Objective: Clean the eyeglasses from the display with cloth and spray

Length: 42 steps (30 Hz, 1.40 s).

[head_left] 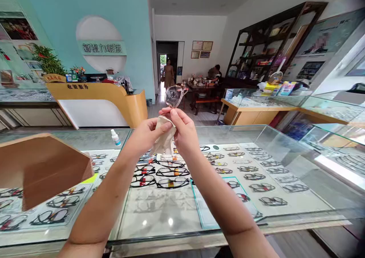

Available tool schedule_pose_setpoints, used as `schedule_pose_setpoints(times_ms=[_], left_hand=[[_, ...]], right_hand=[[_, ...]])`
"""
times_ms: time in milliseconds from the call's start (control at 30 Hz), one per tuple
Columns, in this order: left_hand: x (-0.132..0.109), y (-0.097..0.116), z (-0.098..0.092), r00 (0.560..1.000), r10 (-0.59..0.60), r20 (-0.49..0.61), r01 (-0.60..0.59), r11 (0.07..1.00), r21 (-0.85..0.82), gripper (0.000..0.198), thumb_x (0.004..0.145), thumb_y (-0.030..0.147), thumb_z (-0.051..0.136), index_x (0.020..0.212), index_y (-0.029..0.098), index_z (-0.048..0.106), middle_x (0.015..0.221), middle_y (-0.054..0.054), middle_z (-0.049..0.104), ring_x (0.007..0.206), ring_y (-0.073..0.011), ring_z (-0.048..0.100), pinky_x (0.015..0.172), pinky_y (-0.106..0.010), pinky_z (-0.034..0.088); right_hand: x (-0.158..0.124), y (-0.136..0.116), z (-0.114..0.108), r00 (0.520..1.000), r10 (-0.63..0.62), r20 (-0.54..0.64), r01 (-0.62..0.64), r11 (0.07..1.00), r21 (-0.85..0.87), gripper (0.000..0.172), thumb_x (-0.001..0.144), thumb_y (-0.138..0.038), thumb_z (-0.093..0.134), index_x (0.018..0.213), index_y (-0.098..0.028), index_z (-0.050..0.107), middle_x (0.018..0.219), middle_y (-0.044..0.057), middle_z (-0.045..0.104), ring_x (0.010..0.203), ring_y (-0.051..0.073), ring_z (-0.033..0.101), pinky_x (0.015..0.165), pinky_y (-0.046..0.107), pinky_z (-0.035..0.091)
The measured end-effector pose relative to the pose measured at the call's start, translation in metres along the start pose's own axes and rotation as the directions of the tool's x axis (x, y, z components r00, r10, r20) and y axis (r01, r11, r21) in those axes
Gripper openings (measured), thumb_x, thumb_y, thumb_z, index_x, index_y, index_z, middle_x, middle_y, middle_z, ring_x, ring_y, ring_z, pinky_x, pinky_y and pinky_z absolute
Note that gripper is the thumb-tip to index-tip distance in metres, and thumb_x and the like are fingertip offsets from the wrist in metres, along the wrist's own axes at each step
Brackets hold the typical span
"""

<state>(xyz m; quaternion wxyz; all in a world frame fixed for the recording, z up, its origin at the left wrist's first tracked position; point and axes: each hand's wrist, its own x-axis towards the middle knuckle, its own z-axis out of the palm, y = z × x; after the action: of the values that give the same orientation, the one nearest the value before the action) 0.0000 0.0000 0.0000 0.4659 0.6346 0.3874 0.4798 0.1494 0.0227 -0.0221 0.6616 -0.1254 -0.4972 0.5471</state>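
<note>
Clear glass is topping the near, long, white-lined display counter [159, 216] at six o'clock, and an angular brown box-like object [57, 166] is resting between eight and nine. Two bare hands are meeting at centre: the left hand [145, 134] is pinching a soft cream cloth [162, 142], while the right hand [185, 130] is gripping thin, gold-rimmed eyeglasses [173, 97] by their lower edge, the lens rising towards twelve o'clock.

Wiping is apparently midway: the eyeglasses are being held clear of the counter and the cloth is bunching just below the raised lens. Finishing and setting down are presumably remaining; fingers are hiding whether cloth is touching lens.

Counting downward in size, I am seeing one near counter, one brown object, two hands, one cloth, one held pair and, at nine o'clock, one small white-and-blue plastic bottle [115, 137]. Dark-rimmed display spectacles [273, 201] are overlapping beyond counting.
</note>
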Motion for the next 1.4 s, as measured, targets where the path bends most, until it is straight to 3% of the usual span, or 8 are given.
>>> schedule_pose_setpoints(times_ms=[233,367,467,600,867,1067,1233,1400], left_hand=[[0.006,-0.004,-0.001,0.999,0.033,0.006,-0.032,0.993,-0.111,0.049,0.069,0.052,0.104,0.093,0.018,0.080,0.091,-0.004,0.080,0.079,-0.0179,0.069,0.073,-0.029,0.055],[0.007,-0.003,0.000,0.999,0.038,-0.014,-0.039,0.997,-0.067,0.055,0.070,0.057,0.103,0.101,0.018,0.077,0.099,-0.006,0.080,0.086,-0.0202,0.071,0.076,-0.031,0.056],[0.010,-0.006,-0.001,0.995,0.054,-0.085,-0.050,0.998,0.049,0.062,0.072,0.065,0.099,0.105,0.020,0.072,0.106,-0.007,0.078,0.092,-0.0208,0.070,0.078,-0.031,0.054],[0.011,-0.011,-0.005,0.976,0.077,-0.202,-0.003,0.941,0.340,0.062,0.079,0.077,0.088,0.092,0.022,0.061,0.088,-0.001,0.067,0.078,-0.0177,0.060,0.067,-0.031,0.042],[0.014,-0.016,-0.015,0.991,-0.027,-0.129,0.093,0.837,0.539,0.068,0.087,0.087,0.071,0.074,0.023,0.053,0.071,0.002,0.052,0.065,-0.0162,0.044,0.062,-0.032,0.027],[0.024,-0.017,-0.025,0.994,-0.090,-0.055,0.104,0.910,0.400,0.064,0.077,0.083,0.084,0.080,0.021,0.068,0.080,-0.004,0.071,0.076,-0.0230,0.064,0.066,-0.033,0.042],[0.028,-0.018,-0.024,0.989,-0.149,0.024,0.140,0.966,0.218,0.070,0.070,0.082,0.090,0.097,0.019,0.073,0.106,-0.010,0.081,0.100,-0.0276,0.074,0.086,-0.041,0.057],[0.031,-0.022,-0.018,0.988,-0.137,0.070,0.136,0.990,0.022,0.075,0.066,0.077,0.097,0.106,0.018,0.072,0.105,-0.009,0.081,0.095,-0.0233,0.074,0.089,-0.040,0.057]], right_hand=[[0.001,0.001,0.003,0.998,0.056,0.018,-0.056,0.998,-0.003,0.036,0.086,-0.063,0.090,0.098,-0.029,0.088,0.106,0.002,0.086,0.097,0.019,0.074,0.094,0.034,0.059],[0.001,0.001,0.003,0.999,0.048,-0.002,-0.048,0.999,-0.011,0.036,0.085,-0.063,0.091,0.097,-0.029,0.088,0.107,0.002,0.085,0.100,0.019,0.075,0.098,0.035,0.059],[0.002,0.000,0.003,0.999,0.038,-0.022,-0.038,0.999,-0.022,0.036,0.086,-0.062,0.089,0.098,-0.028,0.087,0.105,0.003,0.084,0.100,0.020,0.074,0.098,0.035,0.059],[0.003,-0.001,0.002,0.998,0.032,-0.062,-0.035,0.998,-0.051,0.035,0.087,-0.060,0.088,0.098,-0.027,0.087,0.109,0.004,0.084,0.099,0.019,0.073,0.093,0.033,0.058],[0.007,0.002,-0.002,0.961,0.244,-0.130,-0.249,0.968,-0.030,0.037,0.082,-0.057,0.088,0.100,-0.024,0.084,0.107,0.003,0.082,0.087,0.017,0.069,0.076,0.030,0.051],[0.011,0.004,-0.003,0.914,0.371,-0.165,-0.375,0.927,0.002,0.029,0.085,-0.049,0.085,0.096,-0.022,0.083,0.096,0.001,0.080,0.078,0.013,0.066,0.069,0.027,0.047],[0.011,0.009,-0.006,0.928,0.334,-0.168,-0.342,0.940,-0.019,0.038,0.083,-0.054,0.090,0.102,-0.022,0.084,0.095,0.003,0.083,0.085,0.017,0.071,0.074,0.028,0.052],[0.012,0.013,-0.009,0.942,0.287,-0.172,-0.294,0.956,-0.017,0.045,0.083,-0.060,0.091,0.105,-0.022,0.084,0.094,0.003,0.083,0.084,0.017,0.073,0.073,0.028,0.054]])
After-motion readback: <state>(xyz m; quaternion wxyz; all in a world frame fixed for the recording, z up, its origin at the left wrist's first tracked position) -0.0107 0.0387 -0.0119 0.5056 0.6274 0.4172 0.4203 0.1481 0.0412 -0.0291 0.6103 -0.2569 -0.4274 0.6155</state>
